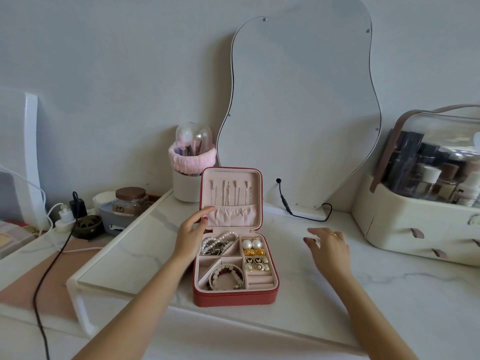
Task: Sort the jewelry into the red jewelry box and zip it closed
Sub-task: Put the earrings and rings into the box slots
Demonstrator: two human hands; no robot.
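The red jewelry box (233,298) lies open on the white marble tabletop, its lid (231,197) upright with several chains hanging inside. Its pink compartments hold a pearl necklace (220,241), beaded bracelets (227,278), pearl earrings (251,244) and several small gold and black earrings (257,263). My left hand (191,233) touches the lid's left edge, thumb at the front, fingers behind it. My right hand (328,246) hovers over the table to the right of the box, fingers relaxed, holding nothing.
A wavy mirror (298,113) leans on the wall behind the box. A brush holder with a pink band (191,175) stands at back left. A cream cosmetics case (420,211) sits at right. A clear riser (124,245), jar, plugs and black cable (49,268) lie left.
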